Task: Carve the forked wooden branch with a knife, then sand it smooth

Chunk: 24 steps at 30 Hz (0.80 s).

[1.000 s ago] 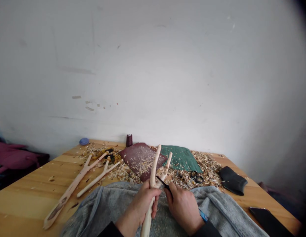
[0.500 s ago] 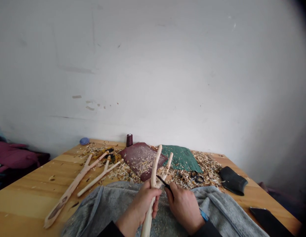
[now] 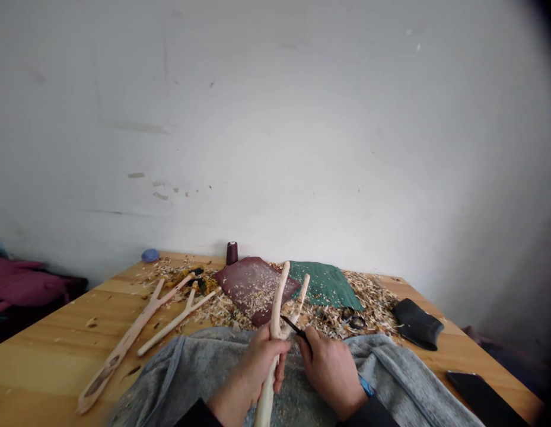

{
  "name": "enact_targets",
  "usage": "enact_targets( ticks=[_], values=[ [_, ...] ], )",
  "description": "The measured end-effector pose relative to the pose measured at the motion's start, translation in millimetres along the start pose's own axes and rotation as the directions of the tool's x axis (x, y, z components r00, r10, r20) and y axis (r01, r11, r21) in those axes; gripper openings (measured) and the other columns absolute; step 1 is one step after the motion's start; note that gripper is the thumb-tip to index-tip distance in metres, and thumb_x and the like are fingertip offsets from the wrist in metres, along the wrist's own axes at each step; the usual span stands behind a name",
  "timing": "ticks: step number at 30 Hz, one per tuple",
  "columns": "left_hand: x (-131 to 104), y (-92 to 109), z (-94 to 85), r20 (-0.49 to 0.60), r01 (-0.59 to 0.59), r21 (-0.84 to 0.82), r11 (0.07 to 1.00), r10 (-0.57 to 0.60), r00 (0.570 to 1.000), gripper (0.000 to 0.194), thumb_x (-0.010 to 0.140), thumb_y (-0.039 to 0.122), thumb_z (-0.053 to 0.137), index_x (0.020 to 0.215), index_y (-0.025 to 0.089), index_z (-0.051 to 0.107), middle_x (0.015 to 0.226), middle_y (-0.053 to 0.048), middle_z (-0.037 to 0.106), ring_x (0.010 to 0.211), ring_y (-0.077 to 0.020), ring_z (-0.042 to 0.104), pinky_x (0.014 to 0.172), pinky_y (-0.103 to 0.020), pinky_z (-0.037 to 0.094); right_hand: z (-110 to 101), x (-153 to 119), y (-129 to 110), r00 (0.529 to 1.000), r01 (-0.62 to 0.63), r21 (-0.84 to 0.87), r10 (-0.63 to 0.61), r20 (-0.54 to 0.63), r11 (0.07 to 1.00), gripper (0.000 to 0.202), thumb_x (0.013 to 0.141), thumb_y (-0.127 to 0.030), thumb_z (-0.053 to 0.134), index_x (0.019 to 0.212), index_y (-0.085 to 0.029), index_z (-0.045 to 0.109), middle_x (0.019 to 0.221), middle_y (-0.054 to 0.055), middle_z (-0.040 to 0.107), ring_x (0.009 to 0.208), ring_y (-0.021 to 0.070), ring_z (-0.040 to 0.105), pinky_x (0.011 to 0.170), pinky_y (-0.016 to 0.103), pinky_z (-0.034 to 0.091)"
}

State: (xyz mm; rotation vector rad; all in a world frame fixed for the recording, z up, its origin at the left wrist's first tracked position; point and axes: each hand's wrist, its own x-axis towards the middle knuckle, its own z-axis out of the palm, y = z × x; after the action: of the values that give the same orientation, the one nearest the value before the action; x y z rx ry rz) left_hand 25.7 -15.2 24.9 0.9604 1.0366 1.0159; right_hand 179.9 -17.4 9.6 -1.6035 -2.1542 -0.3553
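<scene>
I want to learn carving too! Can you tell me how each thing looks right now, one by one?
left hand: gripping the forked stick
forked stick: peeled, prongs pointing up
right hand: closed on the knife
knife: blade at the fork
two forked sticks: lying flat on the table
scissors: lying in shavings
grey cloth: spread under the hands
</scene>
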Motion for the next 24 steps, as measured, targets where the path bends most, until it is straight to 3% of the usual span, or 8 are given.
enact_targets(
  ticks=[13, 24],
  values=[
    [0.9, -4.4, -0.1, 0.025, 0.044, 0.016, 0.999, -0.044, 0.999, 0.04, 0.061, 0.034, 0.064, 0.097, 0.021, 0.053, 0.038, 0.012, 0.044, 0.025, -0.0085, 0.035, 0.028, -0.016, 0.023, 1.2, -0.2, 1.7, 0.999, -0.046, -0.019, 0.046, 0.004, 0.999, 0.019, 0.098, -0.027, 0.045, 0.083, -0.022, 0.055, 0.072, 0.0, 0.07, 0.057, 0.0163, 0.066, 0.049, 0.028, 0.021],
    [-3.8, 3.3, 0.6, -0.001, 0.001, 0.015, 1.0, -0.001, 1.0, 0.032, 0.061, 0.036, 0.065, 0.084, 0.023, 0.047, 0.044, 0.012, 0.046, 0.027, -0.0077, 0.035, 0.025, -0.018, 0.027, -0.3, -2.2, -5.9, 0.999, -0.006, 0.001, 0.006, 0.035, 1.0, 0.018, 0.098, -0.026, 0.046, 0.083, -0.022, 0.056, 0.073, 0.0, 0.069, 0.06, 0.0175, 0.067, 0.05, 0.028, 0.023]
  ],
)
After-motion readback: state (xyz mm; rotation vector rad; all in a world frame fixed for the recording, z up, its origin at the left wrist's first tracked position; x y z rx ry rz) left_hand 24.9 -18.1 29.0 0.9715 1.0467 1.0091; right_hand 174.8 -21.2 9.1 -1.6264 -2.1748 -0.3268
